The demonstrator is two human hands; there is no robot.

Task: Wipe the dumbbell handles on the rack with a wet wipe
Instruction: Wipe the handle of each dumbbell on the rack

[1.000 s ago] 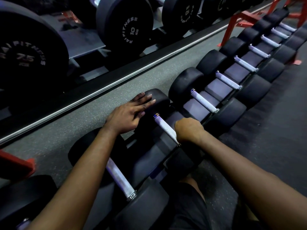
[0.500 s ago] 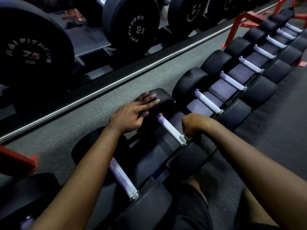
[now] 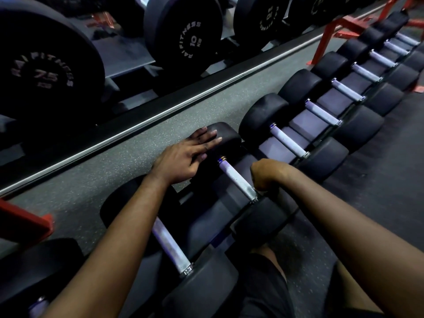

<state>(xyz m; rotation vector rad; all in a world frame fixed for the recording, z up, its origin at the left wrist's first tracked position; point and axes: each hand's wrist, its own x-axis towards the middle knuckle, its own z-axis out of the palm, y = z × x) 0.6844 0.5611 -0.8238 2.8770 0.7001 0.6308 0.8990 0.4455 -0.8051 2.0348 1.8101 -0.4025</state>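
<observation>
Wiping along a low dumbbell rack, one handle in work.

The rack (image 3: 302, 120) runs from near left to far right on the gym floor (image 3: 110, 173), with black dumbbells lying crosswise in it and weight plates (image 3: 181, 40) stored beyond on the far left. On the dumbbell (image 3: 259, 216) straight ahead, the left hand (image 3: 183, 161) lies flat with straight fingers over the far head, probably to stop the weight rolling under the rubbing. The right hand (image 3: 268, 174) is curled into a fist just beside the near end of the bare knurled handle (image 3: 236, 177), where a stroke along it would end. The wet wipe is out of sight, presumably bunched inside that fist, though I cannot tell whether the fist holds anything. The handles further right seem still to be wiped.
</observation>
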